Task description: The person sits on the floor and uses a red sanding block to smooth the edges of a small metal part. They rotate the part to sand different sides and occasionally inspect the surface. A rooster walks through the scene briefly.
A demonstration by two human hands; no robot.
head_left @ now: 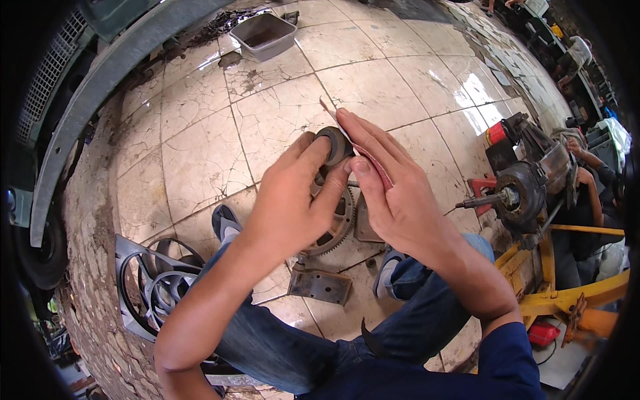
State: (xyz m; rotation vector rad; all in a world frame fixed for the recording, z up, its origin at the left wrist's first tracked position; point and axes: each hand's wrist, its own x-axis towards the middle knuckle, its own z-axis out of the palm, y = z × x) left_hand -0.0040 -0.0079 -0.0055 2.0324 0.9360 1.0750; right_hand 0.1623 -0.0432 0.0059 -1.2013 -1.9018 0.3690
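Observation:
My left hand (290, 197) is closed around a dark, round metal ring (335, 150), its thumb and fingers gripping the near side. Pressed against the right side of that ring, my right hand (403, 193) holds a thin reddish-brown strip of sandpaper (375, 165) under its straight fingers and thumb. The strip's narrow free end sticks out past the fingertips. Below the hands, partly covered by them, a toothed gear wheel (345, 225) lies on the tiles between my feet. Nearer to me lies a rectangular metal block with holes (320, 287).
A grey plastic basin (265, 48) stands on the tiled floor (200, 133) ahead. Black rings and a metal frame (157, 283) lie to my left. A mechanical assembly (523, 193) and a yellow metal frame (573, 300) stand at right; beyond are another person's arms (590, 190).

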